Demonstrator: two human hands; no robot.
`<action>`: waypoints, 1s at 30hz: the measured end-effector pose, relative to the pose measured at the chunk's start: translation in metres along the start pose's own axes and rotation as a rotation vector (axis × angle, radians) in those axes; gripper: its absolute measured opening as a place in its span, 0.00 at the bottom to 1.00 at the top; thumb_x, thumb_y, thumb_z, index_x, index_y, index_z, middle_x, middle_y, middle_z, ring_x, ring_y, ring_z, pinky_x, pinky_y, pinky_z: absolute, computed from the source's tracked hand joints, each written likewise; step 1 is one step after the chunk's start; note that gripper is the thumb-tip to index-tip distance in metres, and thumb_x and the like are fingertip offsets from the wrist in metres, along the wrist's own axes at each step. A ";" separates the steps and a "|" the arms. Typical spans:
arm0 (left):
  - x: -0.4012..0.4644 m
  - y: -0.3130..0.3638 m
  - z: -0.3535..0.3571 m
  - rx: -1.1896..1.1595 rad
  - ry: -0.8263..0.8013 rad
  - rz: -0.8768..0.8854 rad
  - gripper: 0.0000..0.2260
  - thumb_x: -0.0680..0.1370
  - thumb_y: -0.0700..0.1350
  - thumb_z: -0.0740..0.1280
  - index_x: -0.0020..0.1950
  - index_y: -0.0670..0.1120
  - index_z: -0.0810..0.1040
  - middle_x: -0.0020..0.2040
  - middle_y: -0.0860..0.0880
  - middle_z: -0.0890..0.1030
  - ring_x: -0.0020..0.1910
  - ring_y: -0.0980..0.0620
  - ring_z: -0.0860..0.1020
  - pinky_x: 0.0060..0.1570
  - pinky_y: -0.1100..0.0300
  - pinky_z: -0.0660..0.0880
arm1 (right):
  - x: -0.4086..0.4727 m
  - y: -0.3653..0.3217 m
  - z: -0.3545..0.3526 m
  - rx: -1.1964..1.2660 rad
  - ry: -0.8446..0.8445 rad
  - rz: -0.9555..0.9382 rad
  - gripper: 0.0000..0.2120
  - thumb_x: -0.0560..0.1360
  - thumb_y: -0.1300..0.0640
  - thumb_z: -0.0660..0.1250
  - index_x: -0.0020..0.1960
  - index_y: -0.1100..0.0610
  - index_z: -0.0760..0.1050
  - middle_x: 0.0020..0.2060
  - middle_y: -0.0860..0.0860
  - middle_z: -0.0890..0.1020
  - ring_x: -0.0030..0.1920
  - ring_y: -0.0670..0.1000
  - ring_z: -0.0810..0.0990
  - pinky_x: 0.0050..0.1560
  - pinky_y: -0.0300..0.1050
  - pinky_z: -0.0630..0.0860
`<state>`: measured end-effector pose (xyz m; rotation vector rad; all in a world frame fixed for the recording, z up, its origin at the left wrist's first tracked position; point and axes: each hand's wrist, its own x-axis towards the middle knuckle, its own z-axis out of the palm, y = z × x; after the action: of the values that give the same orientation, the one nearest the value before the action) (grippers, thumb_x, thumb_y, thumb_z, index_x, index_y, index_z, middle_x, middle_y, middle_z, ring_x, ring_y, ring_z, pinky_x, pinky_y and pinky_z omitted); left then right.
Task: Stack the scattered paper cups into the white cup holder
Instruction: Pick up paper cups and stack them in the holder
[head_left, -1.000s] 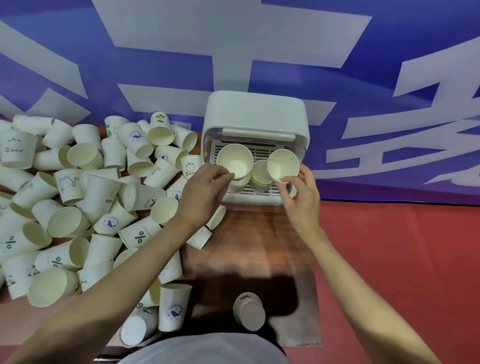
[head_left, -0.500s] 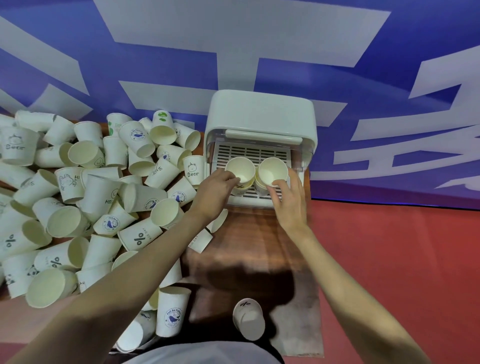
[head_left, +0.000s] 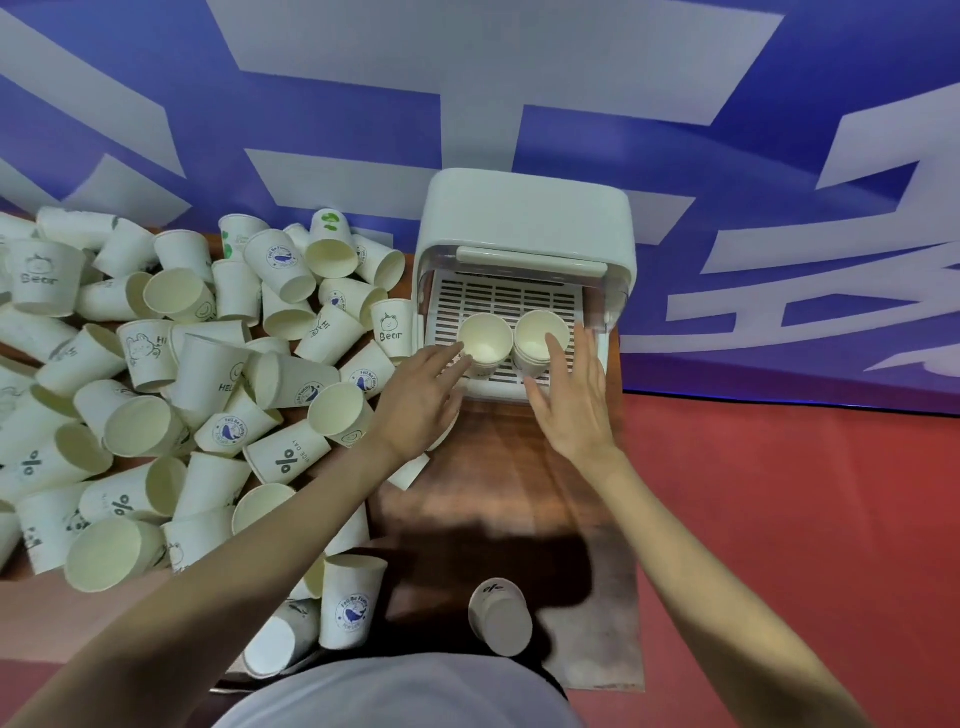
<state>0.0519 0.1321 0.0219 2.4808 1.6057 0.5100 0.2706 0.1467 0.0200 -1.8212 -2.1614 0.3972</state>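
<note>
At the table's (head_left: 509, 483) near edge, 1 upside-down cup (head_left: 501, 616) marked with a "%" sign lies alone, and a "Fell Be Funny" whale cup (head_left: 352, 603) stands inverted to its left. The scattered paper cups (head_left: 171, 374) fill the table's left side, well apart from nothing; they lean on each other in a heap.

Half a second ago each hand was pressing a cup down onto a stack. Now both have let go: the left hand (head_left: 415, 400) has its fingers spread flat, tips just touching the left stack (head_left: 485, 340), and the right hand (head_left: 571, 400) is splayed open beside the right stack (head_left: 540, 335), holding nothing. That likely means 2 more cups are seated and both hands are free to fetch the next ones from the pile.

The 2 stacks stand upright, side by side, on the slatted tray of the white cup holder (head_left: 527, 208) at the table's far edge.

Readable print includes "Bear" on a cup (head_left: 390, 328) just beside the holder's left wall and on another (head_left: 44, 278) at the far left corner, plus "HI", "HELLO" in part, and "%".
</note>
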 end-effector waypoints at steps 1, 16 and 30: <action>-0.012 0.000 -0.004 -0.011 0.000 -0.010 0.17 0.77 0.45 0.64 0.63 0.40 0.75 0.64 0.41 0.76 0.58 0.40 0.74 0.56 0.49 0.74 | -0.009 -0.006 -0.005 0.024 0.000 -0.012 0.27 0.80 0.47 0.59 0.74 0.58 0.60 0.75 0.62 0.52 0.76 0.60 0.48 0.74 0.55 0.49; -0.182 0.011 -0.030 0.083 -0.423 0.099 0.31 0.68 0.56 0.72 0.68 0.48 0.70 0.64 0.46 0.75 0.57 0.44 0.76 0.54 0.50 0.74 | -0.184 -0.061 0.011 -0.012 -0.583 0.157 0.41 0.71 0.34 0.64 0.76 0.48 0.52 0.76 0.56 0.48 0.74 0.61 0.56 0.71 0.57 0.58; -0.186 0.018 -0.027 0.227 -0.647 0.043 0.28 0.72 0.43 0.70 0.71 0.50 0.65 0.61 0.48 0.75 0.59 0.46 0.73 0.63 0.52 0.62 | -0.191 -0.076 0.030 -0.364 -0.775 0.196 0.32 0.70 0.54 0.72 0.70 0.56 0.63 0.66 0.55 0.67 0.64 0.58 0.72 0.59 0.47 0.71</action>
<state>-0.0110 -0.0458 0.0146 2.4538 1.3914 -0.4622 0.2207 -0.0553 0.0141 -2.3731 -2.6808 0.9357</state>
